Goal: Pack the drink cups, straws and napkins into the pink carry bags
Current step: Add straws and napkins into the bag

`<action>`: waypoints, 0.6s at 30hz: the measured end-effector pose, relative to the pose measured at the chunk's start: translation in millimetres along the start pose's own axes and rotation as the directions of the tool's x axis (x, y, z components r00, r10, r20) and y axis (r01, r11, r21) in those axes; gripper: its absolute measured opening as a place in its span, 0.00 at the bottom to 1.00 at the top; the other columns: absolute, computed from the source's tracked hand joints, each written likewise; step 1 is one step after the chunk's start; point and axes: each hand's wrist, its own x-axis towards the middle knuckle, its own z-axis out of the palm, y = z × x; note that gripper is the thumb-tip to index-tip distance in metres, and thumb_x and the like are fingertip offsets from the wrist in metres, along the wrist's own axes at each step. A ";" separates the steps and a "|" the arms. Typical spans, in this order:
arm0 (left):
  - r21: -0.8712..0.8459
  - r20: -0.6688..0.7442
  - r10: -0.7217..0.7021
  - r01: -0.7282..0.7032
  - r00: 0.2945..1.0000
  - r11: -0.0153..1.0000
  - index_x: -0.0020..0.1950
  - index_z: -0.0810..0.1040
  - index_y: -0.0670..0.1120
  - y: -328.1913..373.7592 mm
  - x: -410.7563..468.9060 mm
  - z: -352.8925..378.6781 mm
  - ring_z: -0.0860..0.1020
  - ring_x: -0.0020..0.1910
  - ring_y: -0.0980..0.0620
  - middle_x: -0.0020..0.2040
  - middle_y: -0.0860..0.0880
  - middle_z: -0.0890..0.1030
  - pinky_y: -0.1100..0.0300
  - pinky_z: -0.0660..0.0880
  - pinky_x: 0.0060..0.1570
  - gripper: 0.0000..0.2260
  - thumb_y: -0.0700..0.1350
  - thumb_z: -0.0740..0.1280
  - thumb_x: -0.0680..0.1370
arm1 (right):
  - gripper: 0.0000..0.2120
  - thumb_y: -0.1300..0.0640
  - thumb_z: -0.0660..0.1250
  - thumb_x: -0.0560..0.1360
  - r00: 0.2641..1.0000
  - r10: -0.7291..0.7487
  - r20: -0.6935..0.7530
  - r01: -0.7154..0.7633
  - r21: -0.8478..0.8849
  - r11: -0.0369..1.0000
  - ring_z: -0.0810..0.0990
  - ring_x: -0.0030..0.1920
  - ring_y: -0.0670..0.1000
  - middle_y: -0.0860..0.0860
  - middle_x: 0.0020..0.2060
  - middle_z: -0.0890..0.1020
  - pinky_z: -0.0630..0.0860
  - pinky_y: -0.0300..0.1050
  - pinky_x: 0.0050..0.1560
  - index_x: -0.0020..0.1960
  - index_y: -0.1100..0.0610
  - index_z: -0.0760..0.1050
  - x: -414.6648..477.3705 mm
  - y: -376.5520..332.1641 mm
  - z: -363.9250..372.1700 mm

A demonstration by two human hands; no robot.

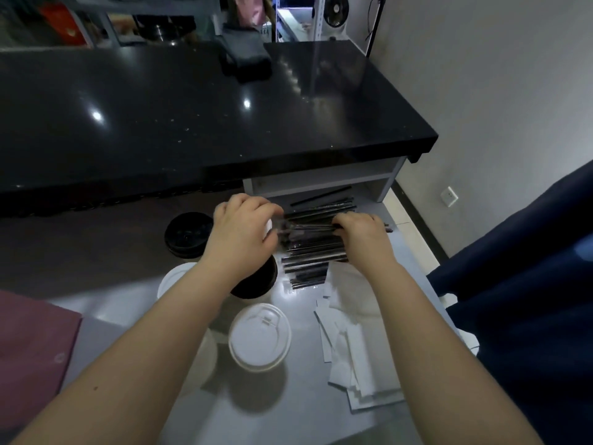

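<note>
Pink carry bag [32,342] is lying flat at far left, a white-lidded cup [260,337] is standing on the grey worktop [134,309], and the left hand [244,232] and right hand [362,234] are pinching opposite ends of a few black straws [308,228] above the pile [311,256], beside loose napkins [362,358]; next, likely, separating one and carrying it bagward.

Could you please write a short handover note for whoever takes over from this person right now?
Left hand: pinches the left ends of a few straws.
Right hand: grips the same straws near their right ends.
Things: the straws are piled at the far side of the grey table. Napkins lie nearer, on the right. A white-lidded cup stands mid-table, and a black-lidded cup is left of the left hand. The pink bag lies at the left edge.
Done: nothing visibly packed.
Left: cups, straws and napkins into the bag.
</note>
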 end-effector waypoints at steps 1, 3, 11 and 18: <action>-0.001 -0.017 -0.010 0.010 1.000 1.000 0.63 0.78 0.52 -3.6 -1.0 -7.7 0.68 0.65 0.47 0.62 0.54 0.77 0.48 0.60 0.63 0.15 0.46 0.66 0.76 | 0.08 0.61 0.63 0.79 1.000 -0.013 -0.026 0.013 -0.006 1.000 0.77 0.52 0.59 0.54 0.49 0.82 0.65 0.52 0.58 0.56 0.56 0.78 -0.5 -5.0 -7.5; 0.007 -0.047 -0.022 0.023 0.999 1.000 0.63 0.78 0.52 -11.3 -4.8 -24.5 0.67 0.66 0.47 0.62 0.54 0.77 0.49 0.60 0.64 0.16 0.46 0.67 0.75 | 0.08 0.61 0.63 0.79 0.997 -0.044 -0.070 0.042 -0.028 0.999 0.77 0.51 0.58 0.53 0.48 0.82 0.64 0.52 0.58 0.56 0.56 0.78 0.2 -19.9 -23.2; 0.061 -0.237 -0.068 0.085 0.969 0.995 0.62 0.79 0.52 -64.2 -46.6 -112.1 0.70 0.64 0.45 0.60 0.51 0.79 0.47 0.63 0.62 0.16 0.46 0.70 0.74 | 0.05 0.61 0.66 0.77 0.932 -0.246 -0.268 0.249 -0.025 0.968 0.77 0.47 0.56 0.51 0.45 0.82 0.65 0.50 0.54 0.52 0.56 0.78 12.0 -135.9 -81.2; 0.150 -0.341 -0.171 0.234 0.924 0.961 0.61 0.79 0.53 -145.2 -113.9 -202.6 0.72 0.62 0.45 0.59 0.52 0.79 0.46 0.67 0.59 0.16 0.47 0.70 0.73 | 0.05 0.62 0.68 0.76 0.862 -0.401 -0.310 0.438 0.054 0.898 0.79 0.47 0.58 0.52 0.44 0.83 0.71 0.54 0.52 0.51 0.58 0.79 20.3 -271.6 -98.0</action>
